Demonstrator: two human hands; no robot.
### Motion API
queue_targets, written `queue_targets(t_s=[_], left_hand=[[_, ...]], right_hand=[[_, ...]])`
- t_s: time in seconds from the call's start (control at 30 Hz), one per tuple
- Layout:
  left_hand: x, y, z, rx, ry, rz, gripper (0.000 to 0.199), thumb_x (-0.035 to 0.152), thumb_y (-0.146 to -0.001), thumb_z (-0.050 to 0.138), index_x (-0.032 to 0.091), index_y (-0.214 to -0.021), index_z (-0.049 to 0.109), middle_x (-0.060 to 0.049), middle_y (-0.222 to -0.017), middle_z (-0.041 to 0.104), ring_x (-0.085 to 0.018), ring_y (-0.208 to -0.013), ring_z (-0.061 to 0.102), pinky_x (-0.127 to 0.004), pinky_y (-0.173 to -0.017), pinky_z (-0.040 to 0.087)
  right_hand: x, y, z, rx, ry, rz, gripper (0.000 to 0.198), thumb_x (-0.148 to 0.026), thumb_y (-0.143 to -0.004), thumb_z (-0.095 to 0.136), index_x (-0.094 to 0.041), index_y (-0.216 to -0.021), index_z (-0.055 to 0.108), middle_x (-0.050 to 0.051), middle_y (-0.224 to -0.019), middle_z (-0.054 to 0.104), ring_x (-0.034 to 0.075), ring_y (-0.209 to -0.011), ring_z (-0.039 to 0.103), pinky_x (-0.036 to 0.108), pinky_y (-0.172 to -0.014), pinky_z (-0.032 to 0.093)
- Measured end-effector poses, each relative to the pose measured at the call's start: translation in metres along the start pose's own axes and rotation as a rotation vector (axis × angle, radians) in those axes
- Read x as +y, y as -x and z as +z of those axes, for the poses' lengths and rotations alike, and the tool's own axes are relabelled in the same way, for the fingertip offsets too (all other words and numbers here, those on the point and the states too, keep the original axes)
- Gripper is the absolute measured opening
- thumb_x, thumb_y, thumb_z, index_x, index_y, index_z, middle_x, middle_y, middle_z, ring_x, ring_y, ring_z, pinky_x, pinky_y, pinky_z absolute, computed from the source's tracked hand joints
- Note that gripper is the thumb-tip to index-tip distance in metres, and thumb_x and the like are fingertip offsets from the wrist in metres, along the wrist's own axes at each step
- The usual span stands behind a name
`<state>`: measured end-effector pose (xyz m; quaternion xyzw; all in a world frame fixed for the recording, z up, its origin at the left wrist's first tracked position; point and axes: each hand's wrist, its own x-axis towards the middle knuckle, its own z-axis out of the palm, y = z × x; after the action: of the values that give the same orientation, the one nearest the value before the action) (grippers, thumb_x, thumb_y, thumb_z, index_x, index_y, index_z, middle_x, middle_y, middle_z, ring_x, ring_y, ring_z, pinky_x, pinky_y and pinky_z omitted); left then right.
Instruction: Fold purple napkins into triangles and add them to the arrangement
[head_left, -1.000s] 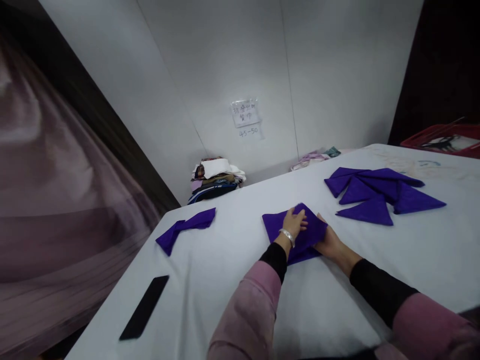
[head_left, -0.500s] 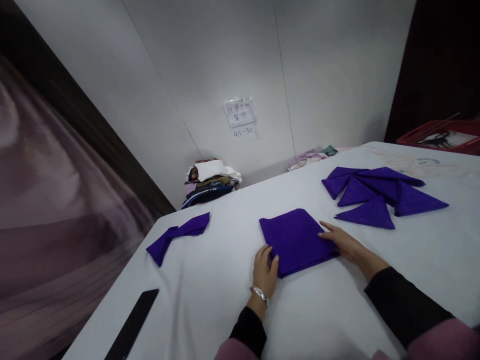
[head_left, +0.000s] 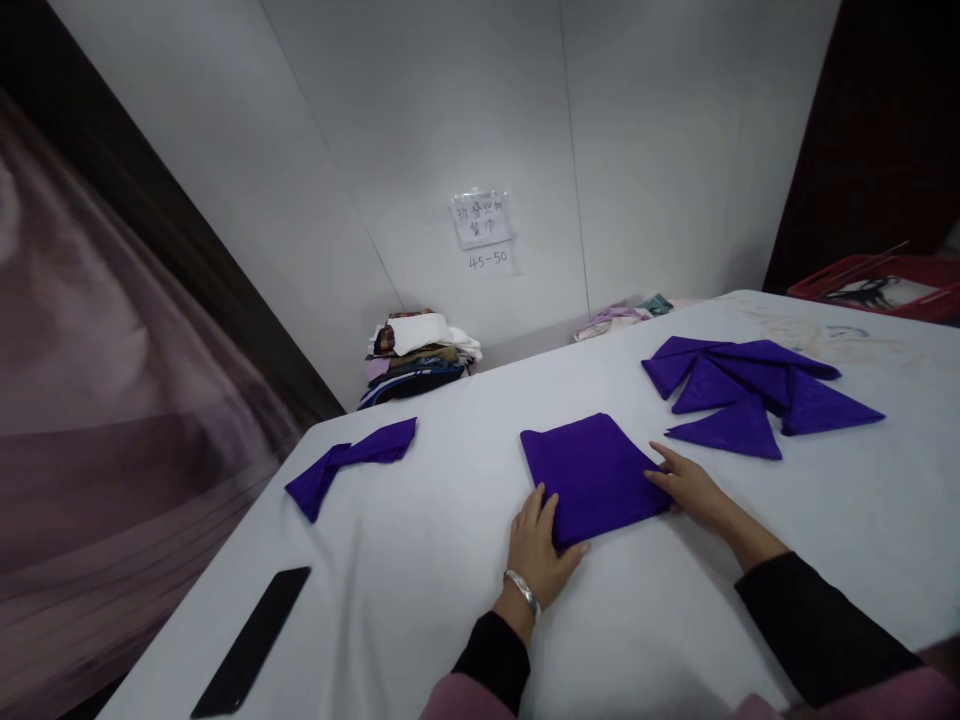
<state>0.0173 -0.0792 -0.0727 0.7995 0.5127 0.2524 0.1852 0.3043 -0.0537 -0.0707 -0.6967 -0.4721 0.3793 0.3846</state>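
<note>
A purple cloth napkin (head_left: 592, 480), folded into a flat four-sided shape, lies on the white table in front of me. At its near left corner is my left hand (head_left: 538, 548), fingers spread over the edge and thumb stretched out along the near side. My right hand (head_left: 690, 492) touches the right edge with fingers extended and apart; its thumb is mostly hidden. To the right lie several purple napkins (head_left: 739, 385) folded into pointed triangles, overlapping one another. Another purple napkin (head_left: 349, 460), narrow and twisted at its middle, rests at the left.
A black phone-like slab (head_left: 253, 640) lies near the table's left edge. Behind the table are a stack of folded clothes (head_left: 420, 360) and more cloth (head_left: 615, 318). A red basket (head_left: 877, 285) stands at far right. A handwritten sign (head_left: 481, 220) hangs on the wall; a curtain (head_left: 112, 450) hangs left.
My left thumb has moved away from the other fingers, along the napkin's near edge. My right hand has shifted slightly outward at the right edge. The view has tilted a little.
</note>
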Motion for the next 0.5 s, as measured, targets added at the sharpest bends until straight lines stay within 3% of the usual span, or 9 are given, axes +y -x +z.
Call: queue_targets(t_s=[0.1, 0.2, 0.33, 0.5], left_hand=[[0.001, 0.003, -0.001, 0.030, -0.055, -0.011, 0.057, 0.025, -0.070, 0.058, 0.020, -0.126, 0.047, -0.009, -0.143, 0.035, -0.029, -0.129, 0.032, -0.047, -0.106, 0.029], [0.004, 0.003, -0.001, 0.058, -0.097, -0.048, 0.046, 0.012, -0.065, 0.052, 0.019, -0.110, 0.054, -0.010, -0.133, 0.044, -0.026, -0.124, 0.038, -0.043, -0.104, 0.033], [0.012, 0.004, -0.001, 0.075, -0.156, -0.057, 0.032, 0.005, -0.062, 0.048, 0.019, -0.089, 0.054, -0.009, -0.119, 0.050, -0.023, -0.113, 0.045, -0.038, -0.097, 0.038], [0.018, 0.005, -0.001, 0.033, -0.278, -0.105, 0.020, 0.008, -0.067, 0.047, 0.020, -0.080, 0.053, -0.008, -0.098, 0.055, -0.024, -0.095, 0.050, -0.040, -0.085, 0.040]], right_hand=[[0.005, 0.003, -0.003, 0.016, 0.065, -0.034, 0.068, -0.040, -0.074, 0.054, -0.021, -0.138, 0.036, 0.004, -0.088, 0.063, 0.013, -0.050, 0.053, 0.026, -0.043, 0.044], [0.011, 0.004, -0.004, 0.025, 0.108, -0.105, 0.065, -0.035, -0.074, 0.052, -0.019, -0.136, 0.040, 0.002, -0.084, 0.063, 0.015, -0.056, 0.055, 0.029, -0.055, 0.047], [0.014, 0.003, 0.000, 0.032, 0.226, -0.186, 0.063, -0.031, -0.074, 0.047, -0.020, -0.135, 0.041, 0.002, -0.091, 0.063, 0.016, -0.063, 0.057, 0.030, -0.062, 0.046], [0.012, 0.001, 0.004, 0.035, 0.380, -0.279, 0.059, -0.026, -0.074, 0.044, -0.022, -0.133, 0.044, 0.003, -0.092, 0.063, 0.020, -0.074, 0.059, 0.033, -0.071, 0.047]])
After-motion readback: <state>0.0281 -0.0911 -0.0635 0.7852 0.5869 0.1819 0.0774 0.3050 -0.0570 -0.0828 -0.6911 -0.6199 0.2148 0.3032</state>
